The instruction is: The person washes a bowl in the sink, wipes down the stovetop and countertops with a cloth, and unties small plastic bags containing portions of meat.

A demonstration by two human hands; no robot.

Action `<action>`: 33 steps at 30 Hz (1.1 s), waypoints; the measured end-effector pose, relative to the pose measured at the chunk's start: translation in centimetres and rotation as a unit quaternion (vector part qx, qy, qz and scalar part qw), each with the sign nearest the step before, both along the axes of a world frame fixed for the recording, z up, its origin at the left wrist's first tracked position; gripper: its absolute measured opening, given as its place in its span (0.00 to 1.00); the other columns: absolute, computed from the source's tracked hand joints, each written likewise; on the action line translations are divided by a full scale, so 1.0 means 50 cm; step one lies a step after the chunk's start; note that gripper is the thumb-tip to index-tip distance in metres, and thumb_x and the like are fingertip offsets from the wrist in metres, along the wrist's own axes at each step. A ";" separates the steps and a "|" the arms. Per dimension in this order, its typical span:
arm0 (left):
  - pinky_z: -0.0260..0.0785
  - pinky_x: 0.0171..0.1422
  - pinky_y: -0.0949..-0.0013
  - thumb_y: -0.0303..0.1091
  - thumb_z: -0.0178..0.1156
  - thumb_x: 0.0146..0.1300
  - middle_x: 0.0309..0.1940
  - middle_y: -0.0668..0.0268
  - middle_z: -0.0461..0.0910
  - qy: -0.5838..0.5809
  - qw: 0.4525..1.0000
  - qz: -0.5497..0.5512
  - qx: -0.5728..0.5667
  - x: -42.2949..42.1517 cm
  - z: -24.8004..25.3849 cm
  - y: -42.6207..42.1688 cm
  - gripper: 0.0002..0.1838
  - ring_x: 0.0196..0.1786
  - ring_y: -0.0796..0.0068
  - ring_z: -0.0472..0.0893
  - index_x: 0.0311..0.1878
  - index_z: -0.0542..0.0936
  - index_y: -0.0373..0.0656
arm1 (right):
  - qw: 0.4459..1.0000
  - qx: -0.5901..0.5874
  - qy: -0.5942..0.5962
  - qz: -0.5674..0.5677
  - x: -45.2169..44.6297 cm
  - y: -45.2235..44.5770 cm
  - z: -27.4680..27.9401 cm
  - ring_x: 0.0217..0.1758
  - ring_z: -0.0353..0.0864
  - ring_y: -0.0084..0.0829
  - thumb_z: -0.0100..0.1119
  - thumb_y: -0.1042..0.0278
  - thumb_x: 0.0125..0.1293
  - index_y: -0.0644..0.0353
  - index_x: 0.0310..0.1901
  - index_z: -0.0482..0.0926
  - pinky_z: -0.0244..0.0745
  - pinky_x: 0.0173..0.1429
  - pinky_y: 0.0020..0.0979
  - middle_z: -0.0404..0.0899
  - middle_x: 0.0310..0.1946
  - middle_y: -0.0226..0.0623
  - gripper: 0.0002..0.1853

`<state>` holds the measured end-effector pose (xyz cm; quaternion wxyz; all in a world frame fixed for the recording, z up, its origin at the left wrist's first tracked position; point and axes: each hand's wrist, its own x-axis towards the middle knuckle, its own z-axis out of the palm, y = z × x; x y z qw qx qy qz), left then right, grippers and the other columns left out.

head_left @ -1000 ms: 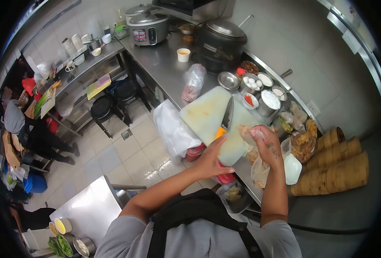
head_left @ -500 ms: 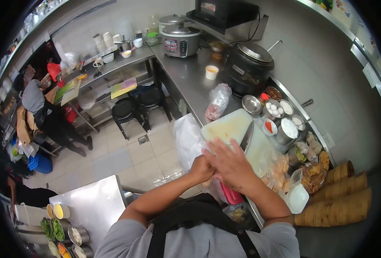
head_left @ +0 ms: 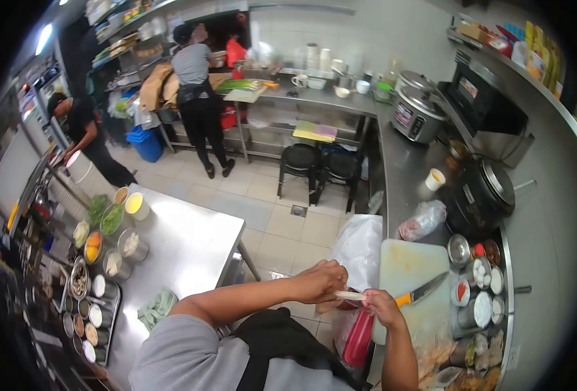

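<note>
My left hand (head_left: 322, 281) is closed over the floor gap beside the counter, its fingers bunched at one end of a thin pale strip (head_left: 351, 296). My right hand (head_left: 383, 307) pinches the strip's other end. What the strip is made of, I cannot make out. Close to my right hand lies a knife (head_left: 426, 289) with an orange handle on a white cutting board (head_left: 405, 258). Below the hands is a pinkish-red plastic object (head_left: 358, 337), partly hidden. A white plastic bag (head_left: 364, 251) hangs against the counter edge beyond my hands.
A steel table (head_left: 190, 225) with food containers and a green cloth (head_left: 158, 309) stands left. Bowls and tins, a bagged item (head_left: 423, 219) and a black pot (head_left: 482, 195) line the right counter. Two stools (head_left: 299, 163) stand ahead. Two people work at the far left.
My view has swung left. My right hand, spread open over my left before, is now lower and pinching; the hands are apart with the pale strip between them.
</note>
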<state>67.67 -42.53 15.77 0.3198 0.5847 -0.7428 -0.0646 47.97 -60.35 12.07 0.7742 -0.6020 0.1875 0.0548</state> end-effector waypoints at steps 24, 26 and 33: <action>0.64 0.58 0.66 0.29 0.59 0.60 0.46 0.60 0.74 0.430 0.854 0.021 -0.293 -0.043 0.203 0.439 0.04 0.51 0.68 0.73 0.34 0.80 0.39 | 0.749 -0.564 -0.348 0.016 0.208 0.513 0.111 0.55 0.70 0.31 0.49 0.68 0.69 0.61 0.65 0.61 0.68 0.59 0.30 0.67 0.58 0.33 0.24; 0.62 0.60 0.67 0.35 0.62 0.62 0.44 0.62 0.73 0.361 0.874 0.026 -0.323 -0.034 0.225 0.514 0.06 0.55 0.67 0.71 0.35 0.82 0.42 | 0.723 -0.602 -0.334 0.063 0.232 0.572 0.161 0.57 0.69 0.32 0.50 0.68 0.69 0.61 0.66 0.59 0.67 0.60 0.30 0.66 0.58 0.33 0.26; 0.65 0.52 0.69 0.29 0.62 0.58 0.40 0.63 0.76 0.401 0.899 0.064 -0.162 0.018 0.149 0.776 0.06 0.46 0.70 0.76 0.38 0.84 0.42 | 0.523 -0.531 -0.651 0.144 0.370 0.681 0.224 0.43 0.79 0.38 0.66 0.65 0.52 0.57 0.43 0.79 0.72 0.45 0.39 0.78 0.41 0.35 0.16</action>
